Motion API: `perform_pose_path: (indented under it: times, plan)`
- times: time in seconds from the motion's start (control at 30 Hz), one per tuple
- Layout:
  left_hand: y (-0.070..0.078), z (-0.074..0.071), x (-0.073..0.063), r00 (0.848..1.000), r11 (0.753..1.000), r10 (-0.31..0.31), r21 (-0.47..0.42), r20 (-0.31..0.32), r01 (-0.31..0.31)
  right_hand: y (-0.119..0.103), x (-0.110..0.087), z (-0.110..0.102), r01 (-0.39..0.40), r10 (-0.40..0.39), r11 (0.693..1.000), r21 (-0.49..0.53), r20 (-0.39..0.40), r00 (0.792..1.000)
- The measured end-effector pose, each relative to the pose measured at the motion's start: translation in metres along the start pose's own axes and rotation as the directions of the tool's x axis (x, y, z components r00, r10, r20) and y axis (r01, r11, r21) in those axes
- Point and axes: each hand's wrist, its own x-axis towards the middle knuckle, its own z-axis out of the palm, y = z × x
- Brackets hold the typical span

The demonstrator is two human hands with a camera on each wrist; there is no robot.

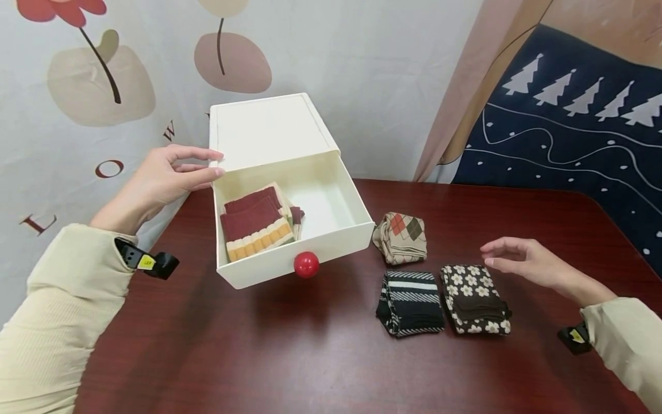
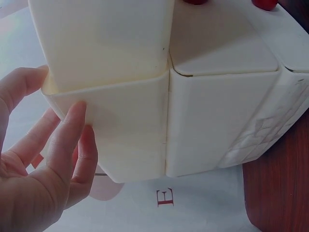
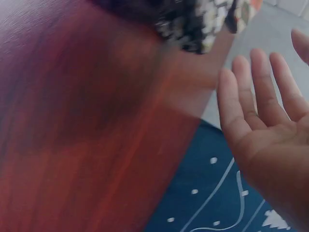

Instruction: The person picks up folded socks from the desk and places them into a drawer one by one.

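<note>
My left hand [image 1: 165, 175] touches the left edge of a white drawer cabinet [image 1: 271, 129], its fingers nearly straight; in the left wrist view the thumb and fingertips rest at the casing's rim and side [image 2: 120, 125]. The top drawer [image 1: 266, 271], with a red round knob [image 1: 306, 264], is pulled out. Folded burgundy socks with yellow and cream ends [image 1: 253, 218] lie inside it at the left. My right hand [image 1: 538, 264] hovers over the table with relaxed fingers and holds nothing. Closest to it are folded dark brown socks with white flowers [image 1: 470, 287].
Folded black socks with white stripes [image 1: 414, 302] and folded beige argyle socks [image 1: 405, 236] lie on the dark red wooden table [image 1: 320, 368]. Beneath the pulled-out drawer are more stacked units [image 2: 222, 116]. A printed curtain [image 1: 383, 75] hangs behind, with dark blue tree-patterned cloth [image 1: 558, 138] at right.
</note>
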Motion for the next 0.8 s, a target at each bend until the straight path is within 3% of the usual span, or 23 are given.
perform_pose_path:
  times: [0.47, 0.8]
  plan:
    - [0.001, 0.001, 0.001, 1.0, 1.0, 0.005, -0.03, 0.004, -0.005, 0.024, 0.004, 0.011, -0.108, 0.098, 0.993, 0.053, 0.166, 0.981]
    - [0.002, 0.0, 0.0, 1.0, 1.0, 0.009, -0.028, 0.002, -0.009, 0.03, 0.011, 0.013, -0.095, 0.089, 0.995, 0.019, 0.199, 0.976]
